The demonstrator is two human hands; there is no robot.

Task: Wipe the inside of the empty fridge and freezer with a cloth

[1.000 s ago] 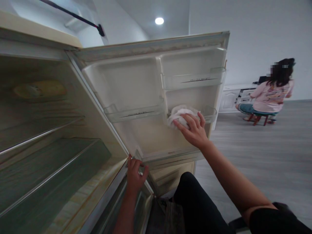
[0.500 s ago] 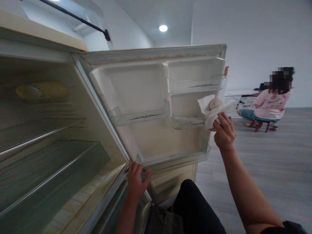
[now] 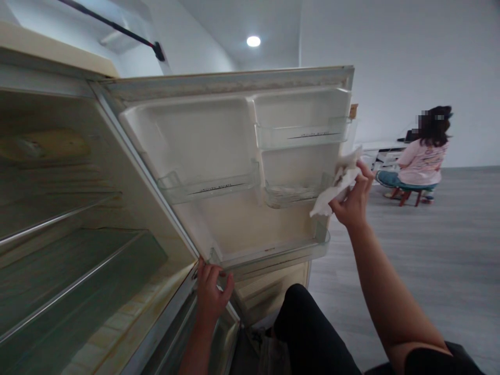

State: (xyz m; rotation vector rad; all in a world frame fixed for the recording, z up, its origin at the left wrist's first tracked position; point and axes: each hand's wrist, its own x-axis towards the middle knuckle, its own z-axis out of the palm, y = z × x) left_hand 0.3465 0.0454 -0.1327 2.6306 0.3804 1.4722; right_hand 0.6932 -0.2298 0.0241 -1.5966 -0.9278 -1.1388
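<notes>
The fridge door [image 3: 219, 140] stands wide open, its pale inner liner facing me. My right hand [image 3: 352, 203] is closed round a crumpled white cloth [image 3: 339, 183] and presses it against the door's right outer edge, beside the small clear shelf bin [image 3: 291, 194]. My left hand [image 3: 210, 293] grips the bottom corner of the door near the hinge side, fingers curled over the frame. A wider clear bin [image 3: 207, 186] and an upper right bin [image 3: 302, 136] hang bare on the door.
The fridge's interior [image 3: 78, 219] with wire shelves fills the left. My black-clad knee [image 3: 308, 323] is below the door. A person in a pink top [image 3: 420, 156] sits on a stool at the far right on grey flooring [image 3: 429, 245].
My right hand took the cloth from the liner below the small bin out to the door's right edge, then slightly lower. The left hand has kept its grip.
</notes>
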